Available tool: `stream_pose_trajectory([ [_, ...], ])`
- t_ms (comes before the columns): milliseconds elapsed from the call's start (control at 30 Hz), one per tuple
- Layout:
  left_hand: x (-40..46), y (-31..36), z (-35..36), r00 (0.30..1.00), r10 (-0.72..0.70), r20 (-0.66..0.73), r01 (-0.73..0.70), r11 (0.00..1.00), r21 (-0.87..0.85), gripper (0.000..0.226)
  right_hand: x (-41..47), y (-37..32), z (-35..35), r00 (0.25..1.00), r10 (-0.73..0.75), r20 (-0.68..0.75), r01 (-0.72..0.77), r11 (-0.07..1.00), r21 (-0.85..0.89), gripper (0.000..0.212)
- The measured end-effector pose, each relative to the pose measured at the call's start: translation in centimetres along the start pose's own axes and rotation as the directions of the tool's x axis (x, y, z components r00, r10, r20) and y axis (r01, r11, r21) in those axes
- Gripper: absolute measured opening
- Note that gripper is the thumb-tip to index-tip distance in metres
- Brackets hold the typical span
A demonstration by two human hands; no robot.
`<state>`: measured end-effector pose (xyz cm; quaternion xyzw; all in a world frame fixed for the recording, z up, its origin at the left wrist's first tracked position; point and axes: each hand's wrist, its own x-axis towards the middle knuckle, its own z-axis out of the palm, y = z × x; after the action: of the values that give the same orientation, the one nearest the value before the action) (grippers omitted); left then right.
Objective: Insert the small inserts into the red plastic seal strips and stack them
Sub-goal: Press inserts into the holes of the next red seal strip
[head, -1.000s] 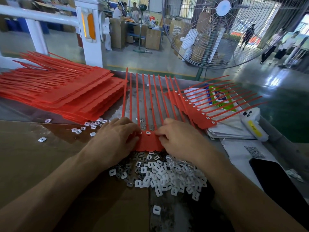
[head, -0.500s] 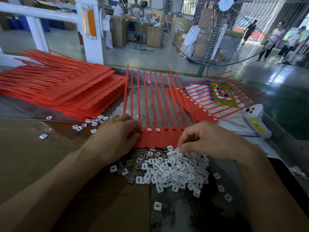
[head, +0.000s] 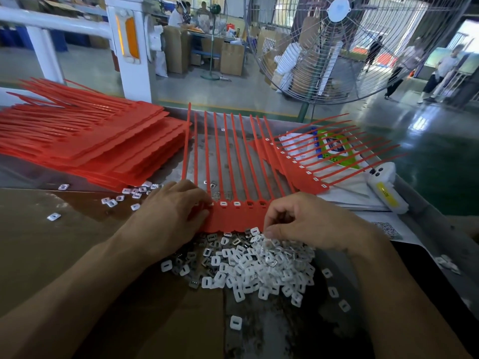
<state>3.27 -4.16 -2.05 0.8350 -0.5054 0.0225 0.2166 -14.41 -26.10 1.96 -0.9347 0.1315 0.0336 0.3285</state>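
A: Our left hand (head: 169,216) lies flat on the left end of the red seal strip sheet (head: 234,216), fingers fairly straight, pressing it to the bench.

B: And our right hand (head: 308,224) hovers at the sheet's right end, over the pile of white inserts (head: 248,265). Its fingers are curled, tips bunched as if pinching an insert, but we cannot tell whether one is actually between them.

A: The sheet sits straight ahead of us, tails fanning away. We see white inserts in two sockets (head: 230,203) near the left hand; the sockets to their right look unfilled.

B: To the right a second sheet (head: 298,168) lies angled, each socket showing a white insert, resting on printed papers (head: 334,149). The writing there is too blurred to read.

A: At far left we have the tall stack of red sheets (head: 85,149), with loose inserts (head: 121,198) scattered at its near edge.

B: Right of the papers lies a white handheld device (head: 386,187) with a yellow label; we cannot read it. Nearer us there is a slip with a QR code (head: 387,230).

A: Beyond the bench stands a large caged fan (head: 357,47).
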Motion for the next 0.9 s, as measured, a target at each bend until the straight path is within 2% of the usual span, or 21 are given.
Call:
stream_pose_trajectory([
  [133, 0.07, 0.12, -0.09, 1.0, -0.003, 0.014, 0.003, 1.0, 0.0, 0.037, -0.14, -0.2, 0.02, 0.999, 0.033, 0.041, -0.033, 0.999, -0.003, 0.016],
  [300, 0.14, 0.03, -0.07, 1.0, -0.01, 0.028, 0.01, 1.0, 0.005, 0.037, 0.08, -0.44, 0.14, 0.997, 0.024, 0.079, -0.021, 0.999, -0.031, 0.012],
  [633, 0.14, 0.09, -0.32, 0.998, -0.016, 0.052, 0.016, 1.0, 0.007, 0.042, -0.1, -0.16, 0.06, 0.995, -0.042, 0.093, 0.03, 0.992, 0.124, 0.007],
  [900, 0.11, 0.25, -0.34, 0.998, -0.027, 0.058, 0.027, 1.0, 0.003, 0.048, -0.15, 0.09, -0.03, 0.997, -0.064, 0.052, 0.051, 0.977, 0.209, 0.01],
])
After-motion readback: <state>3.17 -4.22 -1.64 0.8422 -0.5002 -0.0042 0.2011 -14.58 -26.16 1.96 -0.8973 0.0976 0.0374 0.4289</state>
